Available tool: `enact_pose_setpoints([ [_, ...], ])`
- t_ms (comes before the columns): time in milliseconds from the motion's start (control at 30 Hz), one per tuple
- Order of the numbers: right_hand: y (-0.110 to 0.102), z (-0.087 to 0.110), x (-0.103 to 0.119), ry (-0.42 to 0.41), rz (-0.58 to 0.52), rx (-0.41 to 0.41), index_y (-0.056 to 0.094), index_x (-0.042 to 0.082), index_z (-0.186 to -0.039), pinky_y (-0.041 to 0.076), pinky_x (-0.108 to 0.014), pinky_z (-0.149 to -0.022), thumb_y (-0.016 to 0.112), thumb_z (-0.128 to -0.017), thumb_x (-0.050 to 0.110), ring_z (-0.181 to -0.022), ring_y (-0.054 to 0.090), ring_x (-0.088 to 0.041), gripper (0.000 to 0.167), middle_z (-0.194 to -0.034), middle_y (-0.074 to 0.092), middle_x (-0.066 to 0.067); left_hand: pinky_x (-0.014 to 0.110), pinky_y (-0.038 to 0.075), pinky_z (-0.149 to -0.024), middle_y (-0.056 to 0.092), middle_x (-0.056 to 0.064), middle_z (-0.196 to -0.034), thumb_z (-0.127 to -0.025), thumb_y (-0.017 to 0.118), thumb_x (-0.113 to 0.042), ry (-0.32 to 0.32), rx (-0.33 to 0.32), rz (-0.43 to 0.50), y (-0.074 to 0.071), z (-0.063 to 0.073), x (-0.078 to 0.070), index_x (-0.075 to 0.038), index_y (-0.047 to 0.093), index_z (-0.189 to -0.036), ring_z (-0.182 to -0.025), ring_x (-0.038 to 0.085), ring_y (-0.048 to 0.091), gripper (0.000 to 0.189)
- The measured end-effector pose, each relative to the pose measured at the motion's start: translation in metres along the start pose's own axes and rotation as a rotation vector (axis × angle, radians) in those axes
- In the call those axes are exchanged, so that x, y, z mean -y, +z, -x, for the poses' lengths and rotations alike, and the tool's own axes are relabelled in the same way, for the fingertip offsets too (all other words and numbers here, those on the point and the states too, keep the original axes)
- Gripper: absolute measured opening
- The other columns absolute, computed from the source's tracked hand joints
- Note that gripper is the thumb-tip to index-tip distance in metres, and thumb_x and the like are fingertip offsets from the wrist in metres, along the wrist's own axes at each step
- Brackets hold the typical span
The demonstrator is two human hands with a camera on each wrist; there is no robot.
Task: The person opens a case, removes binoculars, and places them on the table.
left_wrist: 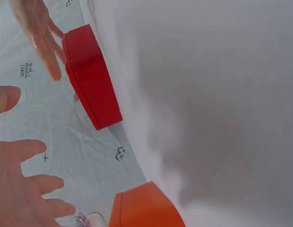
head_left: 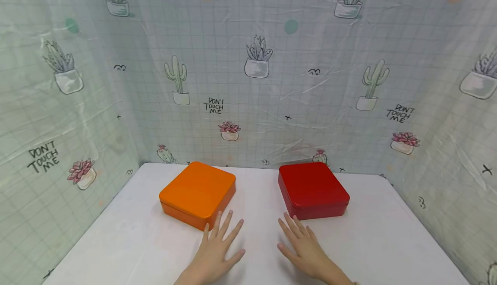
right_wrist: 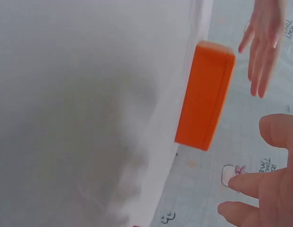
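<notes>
An orange square box (head_left: 198,189) with its lid on sits on the left half of the white table. A red square box (head_left: 313,185), also lidded, sits on the right half. My left hand (head_left: 214,250) hovers in front of the orange box, fingers spread, its fingertips overlapping the box's near corner in the head view. My right hand (head_left: 304,250) hovers before the red box with straight fingers, fingertips just short of its near side. Both hands hold nothing. In the left wrist view the red box (left_wrist: 92,78) shows its side and lid seam.
The white table (head_left: 256,233) carries both boxes, with a gap between them. Close behind the boxes hangs a grid-patterned curtain (head_left: 233,30) printed with cactus pots, and it runs along the left and right sides too.
</notes>
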State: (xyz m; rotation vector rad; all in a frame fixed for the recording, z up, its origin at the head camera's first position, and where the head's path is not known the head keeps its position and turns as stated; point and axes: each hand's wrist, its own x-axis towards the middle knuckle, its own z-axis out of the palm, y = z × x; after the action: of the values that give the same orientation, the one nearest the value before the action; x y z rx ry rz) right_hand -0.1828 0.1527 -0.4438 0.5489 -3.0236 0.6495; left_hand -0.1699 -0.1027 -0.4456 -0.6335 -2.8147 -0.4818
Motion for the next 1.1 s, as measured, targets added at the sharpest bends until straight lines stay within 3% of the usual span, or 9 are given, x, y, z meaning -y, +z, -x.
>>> enact_pose_setpoints([
  [200, 0.001, -0.007, 0.006, -0.005, -0.082, -0.001, 0.029, 0.016, -0.140, 0.020, -0.067, -0.098, 0.048, -0.087, 0.043, -0.134, 0.022, -0.036, 0.062, -0.148, 0.023, -0.008, 0.065, 0.028, -0.094, 0.025, 0.009, -0.147, -0.085, 0.053, -0.041, 0.011, -0.119, 0.013, -0.001, 0.001, 0.005, -0.027, 0.033, -0.138, -0.134, 0.037, 0.020, 0.058],
  [300, 0.001, -0.010, 0.009, -0.019, -0.165, 0.010, 0.030, 0.014, -0.140, 0.022, -0.066, -0.098, 0.046, -0.088, 0.042, -0.132, 0.024, -0.039, 0.061, -0.147, 0.026, -0.011, 0.064, 0.031, -0.093, 0.029, 0.010, -0.145, -0.084, 0.058, -0.033, 0.013, -0.188, 0.062, -0.002, 0.000, 0.008, -0.023, 0.039, -0.135, -0.131, 0.040, 0.027, 0.056],
  [533, 0.001, -0.017, 0.014, -0.028, -0.307, 0.055, 0.029, 0.014, -0.140, 0.028, -0.061, -0.098, 0.040, -0.090, 0.046, -0.132, 0.027, -0.037, 0.060, -0.146, 0.026, -0.012, 0.057, 0.035, -0.094, 0.035, 0.009, -0.142, -0.083, 0.061, -0.016, -0.060, -0.283, 0.318, -0.009, -0.004, 0.016, -0.015, 0.047, -0.130, -0.130, 0.038, 0.031, 0.049],
  [667, 0.002, -0.022, 0.019, -0.027, -0.360, 0.064, 0.031, 0.012, -0.139, 0.030, -0.059, -0.098, 0.039, -0.091, 0.045, -0.132, 0.029, -0.035, 0.059, -0.146, 0.027, -0.013, 0.053, 0.038, -0.091, 0.042, 0.015, -0.136, -0.082, 0.060, -0.008, -0.068, -0.353, 0.418, -0.013, -0.006, 0.023, -0.010, 0.050, -0.127, -0.125, 0.038, 0.039, 0.045],
  [800, 0.002, -0.026, 0.024, -0.034, -0.398, 0.069, 0.033, 0.008, -0.137, 0.031, -0.058, -0.098, 0.038, -0.091, 0.044, -0.131, 0.030, -0.034, 0.059, -0.144, 0.030, -0.014, 0.051, 0.043, -0.087, 0.050, 0.019, -0.127, -0.081, 0.060, -0.003, -0.036, -0.450, 0.441, -0.017, -0.008, 0.031, -0.005, 0.053, -0.122, -0.116, 0.037, 0.048, 0.042],
  [933, 0.002, -0.028, 0.029, -0.039, -0.421, 0.060, 0.035, 0.007, -0.136, 0.032, -0.056, -0.098, 0.038, -0.092, 0.043, -0.131, 0.031, -0.033, 0.057, -0.143, 0.033, -0.015, 0.049, 0.045, -0.085, 0.056, 0.019, -0.120, -0.080, 0.060, 0.000, -0.008, -0.550, 0.404, -0.022, -0.010, 0.039, -0.001, 0.055, -0.117, -0.110, 0.034, 0.054, 0.037],
  [1000, 0.002, -0.030, 0.031, -0.048, -0.444, 0.056, 0.036, 0.005, -0.136, 0.034, -0.055, -0.097, 0.038, -0.092, 0.041, -0.130, 0.032, -0.034, 0.056, -0.142, 0.034, -0.016, 0.035, 0.048, -0.088, 0.058, 0.018, -0.117, -0.079, 0.061, 0.001, -0.019, -0.597, 0.390, -0.025, -0.011, 0.043, 0.000, 0.056, -0.115, -0.106, 0.031, 0.057, 0.036],
  [1100, 0.002, -0.032, 0.036, -0.070, -0.494, 0.054, 0.037, 0.003, -0.135, 0.039, -0.053, -0.094, 0.039, -0.093, 0.037, -0.129, 0.034, -0.035, 0.054, -0.141, 0.035, -0.017, 0.012, 0.042, -0.089, 0.061, 0.017, -0.111, -0.078, 0.060, 0.004, -0.057, -0.657, 0.421, -0.030, -0.011, 0.049, 0.002, 0.058, -0.112, -0.099, 0.028, 0.059, 0.034],
])
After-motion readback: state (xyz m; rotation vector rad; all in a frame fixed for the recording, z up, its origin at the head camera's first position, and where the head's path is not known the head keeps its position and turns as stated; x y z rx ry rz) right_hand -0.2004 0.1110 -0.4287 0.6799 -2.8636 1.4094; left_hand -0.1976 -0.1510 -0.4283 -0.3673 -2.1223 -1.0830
